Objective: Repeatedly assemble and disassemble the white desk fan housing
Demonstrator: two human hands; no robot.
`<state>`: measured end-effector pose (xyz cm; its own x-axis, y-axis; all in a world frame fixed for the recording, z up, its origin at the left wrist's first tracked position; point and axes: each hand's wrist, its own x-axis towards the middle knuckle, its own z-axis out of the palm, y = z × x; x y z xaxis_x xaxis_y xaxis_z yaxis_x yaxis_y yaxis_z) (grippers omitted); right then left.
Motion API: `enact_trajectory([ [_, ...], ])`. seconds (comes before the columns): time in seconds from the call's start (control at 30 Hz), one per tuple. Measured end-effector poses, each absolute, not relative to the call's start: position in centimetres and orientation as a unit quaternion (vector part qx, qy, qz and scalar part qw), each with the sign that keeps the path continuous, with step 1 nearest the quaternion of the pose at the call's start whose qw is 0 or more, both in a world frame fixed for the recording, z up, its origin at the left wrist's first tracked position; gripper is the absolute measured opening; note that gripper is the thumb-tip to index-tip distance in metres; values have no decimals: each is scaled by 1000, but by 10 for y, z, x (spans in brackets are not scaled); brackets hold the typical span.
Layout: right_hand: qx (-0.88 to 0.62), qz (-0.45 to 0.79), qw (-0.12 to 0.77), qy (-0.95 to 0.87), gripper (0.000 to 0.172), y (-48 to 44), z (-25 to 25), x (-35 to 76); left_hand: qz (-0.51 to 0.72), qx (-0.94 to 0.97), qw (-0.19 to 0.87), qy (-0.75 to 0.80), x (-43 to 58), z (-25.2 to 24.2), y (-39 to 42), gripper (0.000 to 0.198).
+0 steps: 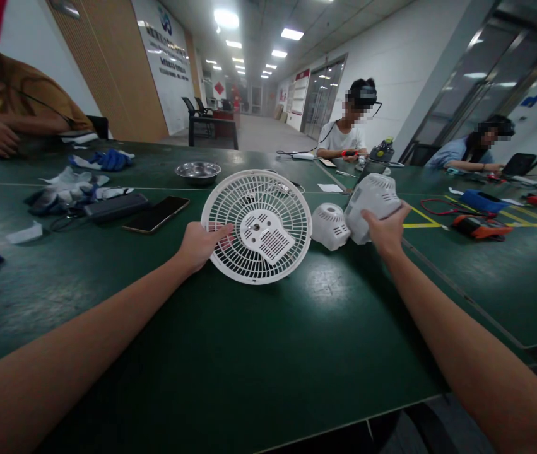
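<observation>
My left hand (202,244) grips the left rim of a round white fan grille (268,236), thumb over the front and fingers behind. The grille is tilted up and faces me, with a slotted plate at its centre. On the right, my right hand (388,230) is closed around a white plastic fan housing (371,203) with vent slots. A second white vented housing (329,226) stands on the table between the grille and that housing. Whether the held housing touches the table, I cannot tell.
A metal bowl (198,171) stands behind the grille. To the left lie a phone (157,214), a dark case (115,207) and gloves (67,192). An orange multimeter (481,227) lies right. Co-workers sit across the green table (259,353).
</observation>
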<state>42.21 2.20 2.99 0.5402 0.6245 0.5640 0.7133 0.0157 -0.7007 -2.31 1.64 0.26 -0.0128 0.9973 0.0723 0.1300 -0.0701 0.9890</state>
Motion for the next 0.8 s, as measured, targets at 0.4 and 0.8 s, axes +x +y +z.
enact_trajectory([
  [0.4,-702,-38,582,-409,73,35,26,419,494,553,438,508,-22,1,16,23],
  [0.8,-644,14,519,-562,73,12,35,365,491,553,436,513,-22,3,15,26],
])
